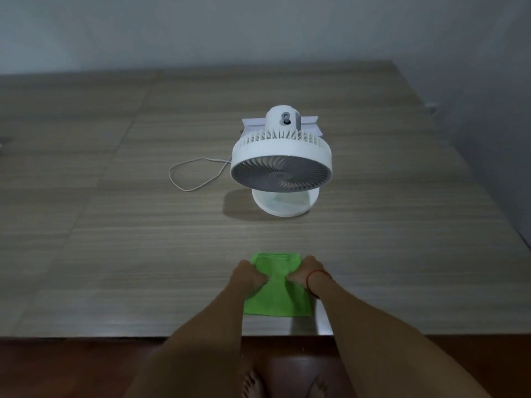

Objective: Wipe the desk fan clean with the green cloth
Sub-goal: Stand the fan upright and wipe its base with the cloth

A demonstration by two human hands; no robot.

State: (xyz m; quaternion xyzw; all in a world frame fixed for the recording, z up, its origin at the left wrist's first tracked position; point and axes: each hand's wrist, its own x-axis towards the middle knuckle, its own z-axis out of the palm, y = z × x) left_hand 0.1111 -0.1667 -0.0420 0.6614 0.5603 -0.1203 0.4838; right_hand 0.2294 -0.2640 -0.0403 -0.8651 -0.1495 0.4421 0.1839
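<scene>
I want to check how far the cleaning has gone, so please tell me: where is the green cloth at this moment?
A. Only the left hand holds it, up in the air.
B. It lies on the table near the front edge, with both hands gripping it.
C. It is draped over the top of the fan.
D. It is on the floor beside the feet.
B: the green cloth lies flat on the table, the left hand and right hand bunching it, apart from the fan.
</scene>
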